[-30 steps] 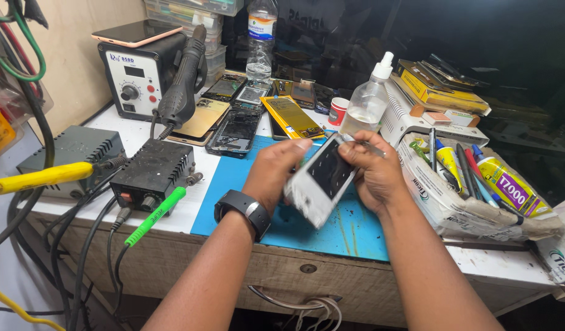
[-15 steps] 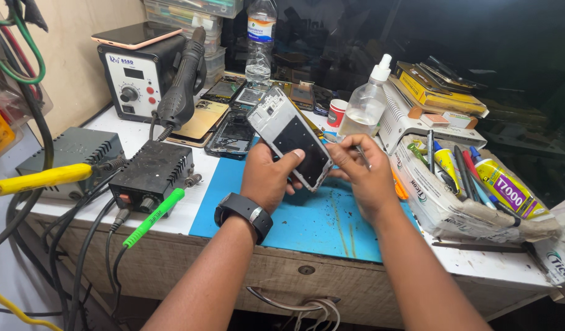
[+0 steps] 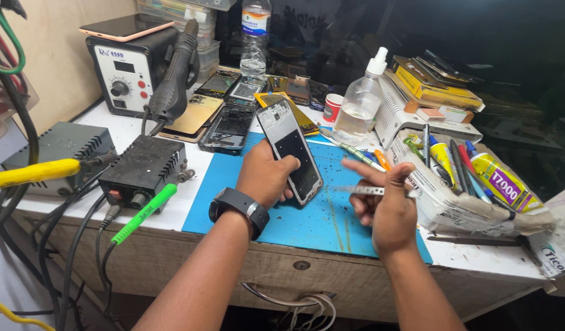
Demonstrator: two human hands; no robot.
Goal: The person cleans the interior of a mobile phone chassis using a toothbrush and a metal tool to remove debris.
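- The flat rectangular phone with a pale frame and dark glass [image 3: 292,151] now stands more upright than half a second ago, its long axis running away from the person, raised above the smooth blue rubber work mat [image 3: 233,184].
- The left hand [image 3: 267,175] has shifted to grip the phone's lower half alone, thumb along its near edge and fingers curled behind; a black band watch [image 3: 241,208] sits on that wrist.
- The right hand [image 3: 380,205], which earlier touched the phone, has drawn back to the right of it and now pinches thin shiny metal tweezers [image 3: 359,190], index finger stretched out, tips pointing at the phone's lower edge.
- Behind the phone stands a clear plastic dispenser bottle [image 3: 359,107] holding clear liquid.
- Left of the phone sits a boxy black power unit [image 3: 144,168] with a ribbed top.
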